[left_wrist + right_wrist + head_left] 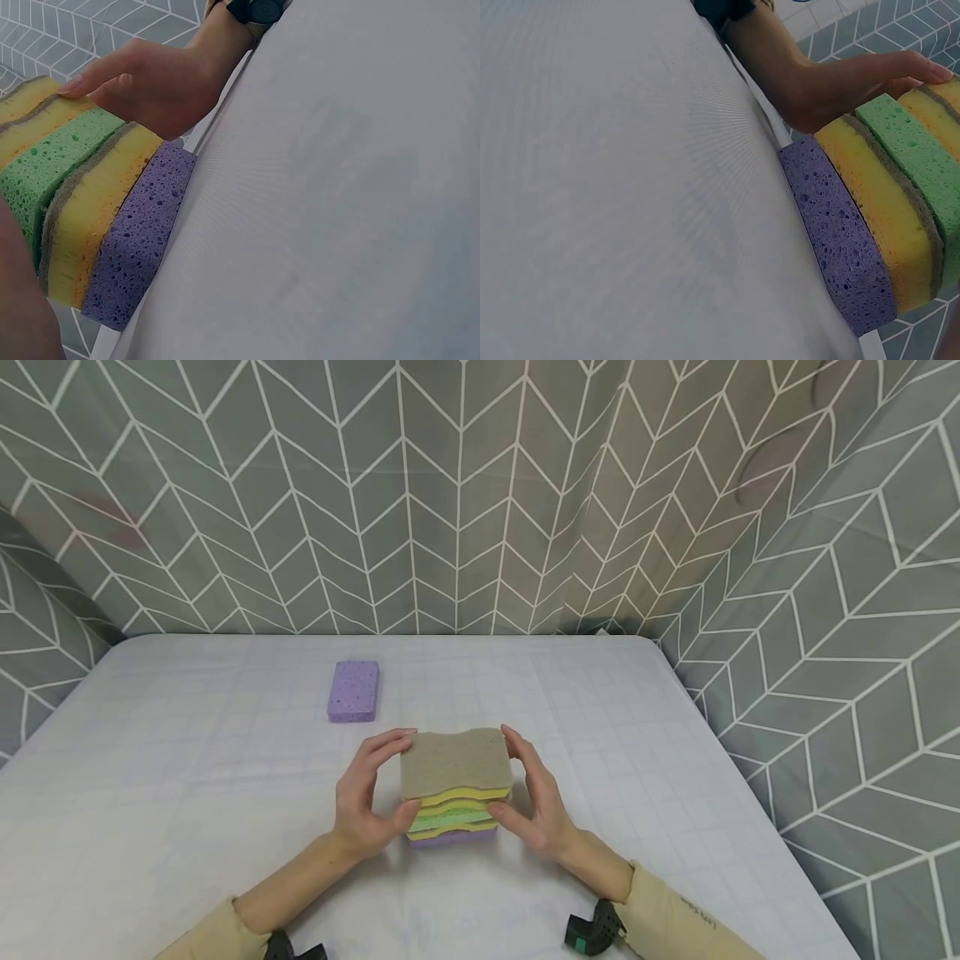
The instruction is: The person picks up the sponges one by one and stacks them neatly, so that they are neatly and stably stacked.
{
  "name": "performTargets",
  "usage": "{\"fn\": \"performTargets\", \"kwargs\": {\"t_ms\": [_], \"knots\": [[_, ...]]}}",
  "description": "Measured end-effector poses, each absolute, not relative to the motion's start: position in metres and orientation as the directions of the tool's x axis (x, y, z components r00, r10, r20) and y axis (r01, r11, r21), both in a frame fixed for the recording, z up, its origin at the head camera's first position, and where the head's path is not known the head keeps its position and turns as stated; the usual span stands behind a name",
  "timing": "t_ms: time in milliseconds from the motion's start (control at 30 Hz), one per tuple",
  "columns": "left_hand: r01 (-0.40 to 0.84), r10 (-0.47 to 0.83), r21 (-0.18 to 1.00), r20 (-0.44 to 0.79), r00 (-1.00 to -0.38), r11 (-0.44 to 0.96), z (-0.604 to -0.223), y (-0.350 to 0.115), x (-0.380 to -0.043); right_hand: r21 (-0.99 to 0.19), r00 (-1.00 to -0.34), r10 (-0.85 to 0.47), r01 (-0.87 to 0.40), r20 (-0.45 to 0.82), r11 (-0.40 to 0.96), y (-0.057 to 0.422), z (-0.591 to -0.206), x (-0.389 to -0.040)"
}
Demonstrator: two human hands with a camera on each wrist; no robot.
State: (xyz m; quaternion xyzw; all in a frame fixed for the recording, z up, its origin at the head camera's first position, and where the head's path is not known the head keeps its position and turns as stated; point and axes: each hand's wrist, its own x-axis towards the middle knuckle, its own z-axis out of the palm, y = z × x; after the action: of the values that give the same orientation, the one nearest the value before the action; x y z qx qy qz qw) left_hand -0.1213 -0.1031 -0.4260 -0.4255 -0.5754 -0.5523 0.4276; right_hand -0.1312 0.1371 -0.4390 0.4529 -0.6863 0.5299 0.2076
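A stack of sponges stands on the white table before me. Its bottom layer is a purple sponge point(838, 236), with a yellow sponge point(105, 225) with a grey scouring side above it, then a green sponge point(56, 161). Two more yellow sponges with grey sides lie on top; the uppermost yellow sponge point(456, 764) shows its wavy grey-beige face. My left hand point(366, 802) and right hand point(546, 806) hold the upper yellow sponges from opposite sides, thumbs at the near edge and fingers at the far corners. The exact grip behind the stack is hidden.
Another purple sponge point(353, 692) lies flat on the white-covered table point(187, 760), beyond the stack and to its left. Grey curtains point(427, 510) with white chevron lines hang behind the table and along its right side.
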Motion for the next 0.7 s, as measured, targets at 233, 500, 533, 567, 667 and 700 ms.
{"fn": "performTargets", "kwargs": {"t_ms": [233,500,533,567,667,700], "knots": [[0.964,0.024,0.265,0.964,-0.266,0.038,-0.4278,-0.1043,-0.1234,-0.526,-0.497,-0.4,-0.849,0.77,0.045,0.1358,-0.4367,-0.1323],[0.964,0.025,0.261,0.965,-0.262,0.041,-0.4287,-0.1044,-0.1232,-0.544,-0.514,-0.395,-0.838,0.761,0.041,0.1355,-0.4364,-0.1289],[0.964,0.026,0.262,0.964,-0.264,0.041,-0.4289,-0.1043,-0.1231,-0.548,-0.518,-0.395,-0.835,0.759,0.042,0.1353,-0.4361,-0.1285],[0.964,0.027,0.264,0.964,-0.265,0.04,-0.4289,-0.1043,-0.123,-0.549,-0.518,-0.394,-0.835,0.759,0.042,0.1349,-0.4359,-0.1282],[0.963,0.028,0.266,0.963,-0.267,0.039,-0.4286,-0.1048,-0.1225,-0.549,-0.52,-0.391,-0.835,0.76,0.043,0.1337,-0.4357,-0.1276],[0.963,0.028,0.266,0.963,-0.267,0.04,-0.4285,-0.1051,-0.1223,-0.551,-0.523,-0.388,-0.834,0.759,0.046,0.1333,-0.4355,-0.1273]]}}
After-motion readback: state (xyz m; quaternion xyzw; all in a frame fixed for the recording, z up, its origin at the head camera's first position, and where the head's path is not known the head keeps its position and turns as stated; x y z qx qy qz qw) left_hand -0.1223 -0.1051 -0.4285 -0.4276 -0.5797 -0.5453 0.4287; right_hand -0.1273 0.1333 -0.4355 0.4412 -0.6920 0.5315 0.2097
